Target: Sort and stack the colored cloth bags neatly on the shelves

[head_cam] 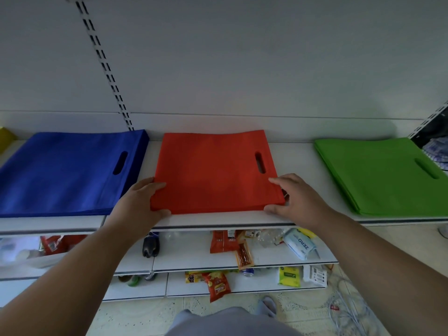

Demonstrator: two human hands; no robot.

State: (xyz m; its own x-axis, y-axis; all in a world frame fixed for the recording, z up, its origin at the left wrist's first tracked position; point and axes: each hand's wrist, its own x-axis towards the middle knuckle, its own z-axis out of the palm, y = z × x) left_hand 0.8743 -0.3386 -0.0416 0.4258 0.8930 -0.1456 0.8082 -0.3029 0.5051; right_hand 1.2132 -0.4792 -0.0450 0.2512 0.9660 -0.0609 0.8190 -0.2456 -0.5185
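While both hands square it, red bag stack point(215, 172) sits mid-shelf between blue stack point(70, 173) and green stack point(380, 175).
Left hand point(143, 202) and right hand point(294, 200) spread, cupping near corners; nudge edges flush, gently.

On the white shelf point(298, 151) I see three plain, unpatterned stacks: blue bags point(65, 173), red-orange bags point(213, 170) and bright green bags point(378, 175). A yellow scrap point(6, 139) shows far left.
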